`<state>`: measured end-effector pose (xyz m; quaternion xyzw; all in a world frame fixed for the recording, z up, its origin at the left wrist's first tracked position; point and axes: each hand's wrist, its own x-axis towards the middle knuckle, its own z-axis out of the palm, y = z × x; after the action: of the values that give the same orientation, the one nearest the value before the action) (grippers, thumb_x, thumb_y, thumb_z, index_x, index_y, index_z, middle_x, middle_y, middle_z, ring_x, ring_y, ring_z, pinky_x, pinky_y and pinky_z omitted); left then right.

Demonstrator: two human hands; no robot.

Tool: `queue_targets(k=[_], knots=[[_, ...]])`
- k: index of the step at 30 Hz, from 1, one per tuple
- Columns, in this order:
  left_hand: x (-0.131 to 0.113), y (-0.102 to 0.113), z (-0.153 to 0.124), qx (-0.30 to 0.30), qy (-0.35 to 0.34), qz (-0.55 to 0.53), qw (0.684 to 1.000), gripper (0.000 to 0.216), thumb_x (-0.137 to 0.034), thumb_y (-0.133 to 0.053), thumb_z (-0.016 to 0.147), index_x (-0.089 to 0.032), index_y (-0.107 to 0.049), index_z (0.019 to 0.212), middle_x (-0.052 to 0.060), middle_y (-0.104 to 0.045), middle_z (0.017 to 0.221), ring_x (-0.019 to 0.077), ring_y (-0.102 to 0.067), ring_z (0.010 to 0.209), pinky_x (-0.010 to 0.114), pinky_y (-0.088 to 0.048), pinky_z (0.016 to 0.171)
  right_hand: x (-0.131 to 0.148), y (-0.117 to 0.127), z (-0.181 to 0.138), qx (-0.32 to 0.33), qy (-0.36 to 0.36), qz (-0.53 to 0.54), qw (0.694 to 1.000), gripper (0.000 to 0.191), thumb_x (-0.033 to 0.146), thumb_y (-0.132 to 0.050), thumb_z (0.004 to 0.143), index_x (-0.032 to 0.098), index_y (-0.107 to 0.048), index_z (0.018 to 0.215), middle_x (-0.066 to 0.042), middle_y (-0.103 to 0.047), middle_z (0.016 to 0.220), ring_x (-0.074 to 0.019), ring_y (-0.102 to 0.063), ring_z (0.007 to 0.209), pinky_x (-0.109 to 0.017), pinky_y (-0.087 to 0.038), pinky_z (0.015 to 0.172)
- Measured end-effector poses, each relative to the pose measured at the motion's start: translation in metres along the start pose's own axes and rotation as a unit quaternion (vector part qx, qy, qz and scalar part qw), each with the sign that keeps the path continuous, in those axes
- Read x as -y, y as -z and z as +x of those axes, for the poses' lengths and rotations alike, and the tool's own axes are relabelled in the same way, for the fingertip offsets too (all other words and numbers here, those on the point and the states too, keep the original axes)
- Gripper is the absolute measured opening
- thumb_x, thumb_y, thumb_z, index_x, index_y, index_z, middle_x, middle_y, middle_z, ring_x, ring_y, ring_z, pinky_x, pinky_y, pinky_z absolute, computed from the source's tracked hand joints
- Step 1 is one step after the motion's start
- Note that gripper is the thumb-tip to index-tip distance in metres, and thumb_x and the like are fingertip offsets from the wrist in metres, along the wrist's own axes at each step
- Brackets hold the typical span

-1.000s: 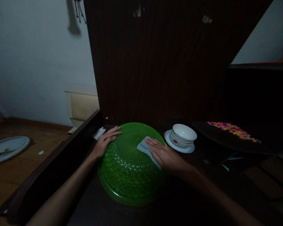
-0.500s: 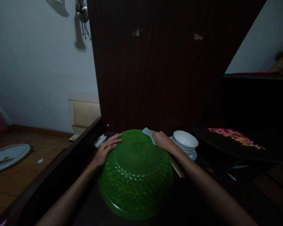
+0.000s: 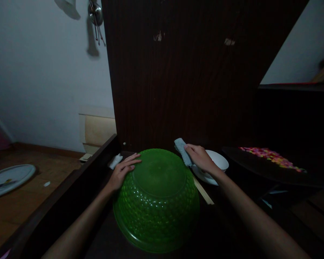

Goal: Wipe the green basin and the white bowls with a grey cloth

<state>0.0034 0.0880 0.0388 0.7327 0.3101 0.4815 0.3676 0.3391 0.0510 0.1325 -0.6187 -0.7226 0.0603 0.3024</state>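
Observation:
A large green basin (image 3: 156, 208) with a dimpled side rests upside down on the dark tabletop (image 3: 102, 237). My left hand (image 3: 122, 172) lies on the left of its base, fingers outstretched and holding nothing. In my right hand (image 3: 199, 157) is a folded pale blue cloth (image 3: 182, 151), at the upper right edge of the basin; whether it touches the basin I cannot tell. Behind my right wrist stand white bowls (image 3: 218, 160), partly hidden, on a white plate (image 3: 205, 177). Wooden chopsticks (image 3: 203, 191) lie to the right of the basin.
A crumpled white tissue (image 3: 115, 161) lies left of the basin by a raised dark ledge (image 3: 78, 183). A tall dark wooden panel (image 3: 178, 79) closes off the back. Further right is a dark surface with a colourful floral patch (image 3: 271, 158). A white lid-like disc (image 3: 13, 176) lies on the floor.
My right hand has moved right with the cloth, off the basin's top toward the bowls, and now covers part of them. My left hand has stayed on the basin.

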Motion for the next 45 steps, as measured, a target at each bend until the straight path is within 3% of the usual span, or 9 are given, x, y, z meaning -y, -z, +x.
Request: queue_targets(k=[5, 7, 11, 15, 25, 30, 33, 37, 45], knots=[[-0.002, 0.000, -0.001, -0.006, 0.007, 0.001, 1.000, 0.031, -0.034, -0.059, 0.086, -0.026, -0.079, 0.108, 0.006, -0.063, 0.141, 0.0341, -0.043, 0.143, 0.064, -0.019, 0.121, 0.030, -0.012, -0.058, 0.068, 0.067, 0.036, 0.995, 0.047, 0.040, -0.032, 0.103, 0.019, -0.068, 0.081, -0.005, -0.071, 0.074, -0.0201, -0.068, 0.069, -0.032, -0.051, 0.068], [-0.002, 0.000, 0.000, -0.004, 0.009, 0.001, 1.000, 0.032, -0.035, -0.059, 0.086, -0.025, -0.079, 0.108, 0.006, -0.063, 0.141, 0.0342, -0.043, 0.143, 0.064, -0.019, 0.121, 0.038, -0.022, -0.079, 0.102, 0.111, 0.038, 0.988, 0.045, 0.036, -0.032, 0.104, 0.016, -0.072, 0.105, -0.012, -0.076, 0.110, -0.0247, -0.070, 0.107, -0.039, -0.052, 0.094], [-0.002, 0.000, 0.001, -0.005, 0.009, -0.006, 1.000, 0.032, -0.036, -0.059, 0.085, -0.025, -0.079, 0.107, 0.006, -0.064, 0.140, 0.0337, -0.045, 0.142, 0.062, -0.019, 0.121, 0.047, -0.037, -0.104, 0.156, 0.175, 0.020, 0.972, 0.051, 0.037, -0.040, 0.103, 0.012, -0.050, 0.147, -0.012, -0.044, 0.156, -0.0254, -0.038, 0.147, -0.047, -0.031, 0.122], [-0.002, 0.000, 0.001, -0.005, 0.008, -0.010, 1.000, 0.032, -0.037, -0.060, 0.084, -0.025, -0.079, 0.107, 0.006, -0.064, 0.140, 0.0338, -0.045, 0.142, 0.063, -0.018, 0.121, 0.048, -0.042, -0.104, 0.168, 0.149, 0.003, 0.974, 0.056, 0.040, -0.036, 0.105, 0.017, -0.035, 0.156, -0.008, -0.030, 0.162, -0.0245, -0.025, 0.152, -0.049, -0.024, 0.125], [-0.001, 0.000, 0.000, 0.002, 0.000, -0.004, 1.000, 0.032, -0.035, -0.058, 0.086, -0.025, -0.079, 0.109, 0.006, -0.063, 0.141, 0.0342, -0.043, 0.144, 0.064, -0.018, 0.121, 0.022, -0.043, -0.062, 0.191, 0.090, -0.017, 0.977, 0.061, 0.050, -0.028, 0.105, 0.020, -0.030, 0.158, -0.008, -0.020, 0.165, -0.0267, -0.015, 0.154, -0.053, -0.017, 0.125], [-0.001, 0.001, 0.000, 0.008, 0.001, 0.001, 1.000, 0.033, -0.036, -0.057, 0.087, -0.025, -0.078, 0.109, 0.005, -0.063, 0.141, 0.0343, -0.043, 0.144, 0.064, -0.019, 0.121, -0.009, -0.051, -0.041, 0.152, 0.089, 0.059, 0.983, 0.056, 0.049, -0.031, 0.104, 0.025, -0.038, 0.155, -0.006, -0.030, 0.163, -0.0254, -0.018, 0.154, -0.055, -0.016, 0.124], [-0.001, 0.001, 0.001, 0.009, -0.002, -0.001, 1.000, 0.033, -0.036, -0.058, 0.086, -0.025, -0.078, 0.109, 0.006, -0.064, 0.140, 0.0342, -0.044, 0.143, 0.064, -0.019, 0.121, -0.026, -0.058, -0.028, 0.092, 0.040, 0.092, 0.991, 0.059, 0.053, -0.031, 0.103, 0.021, -0.050, 0.147, -0.010, -0.044, 0.157, -0.0255, -0.034, 0.149, -0.049, -0.029, 0.120], [0.000, 0.001, 0.001, 0.000, -0.002, -0.009, 1.000, 0.032, -0.035, -0.059, 0.085, -0.024, -0.079, 0.108, 0.006, -0.064, 0.139, 0.0334, -0.044, 0.143, 0.062, -0.019, 0.122, -0.039, -0.058, -0.011, 0.013, -0.043, 0.061, 0.997, 0.057, 0.053, -0.028, 0.102, 0.017, -0.071, 0.113, -0.013, -0.076, 0.109, -0.0269, -0.069, 0.107, -0.040, -0.051, 0.095], [-0.001, 0.000, 0.001, 0.005, -0.003, -0.002, 1.000, 0.032, -0.034, -0.058, 0.086, -0.026, -0.078, 0.109, 0.005, -0.064, 0.139, 0.0331, -0.044, 0.143, 0.063, -0.018, 0.122, -0.025, -0.015, 0.000, -0.106, -0.054, 0.023, 0.993, 0.047, 0.054, -0.028, 0.097, 0.022, -0.058, 0.081, -0.007, -0.065, 0.070, -0.0236, -0.061, 0.069, -0.032, -0.043, 0.066]])
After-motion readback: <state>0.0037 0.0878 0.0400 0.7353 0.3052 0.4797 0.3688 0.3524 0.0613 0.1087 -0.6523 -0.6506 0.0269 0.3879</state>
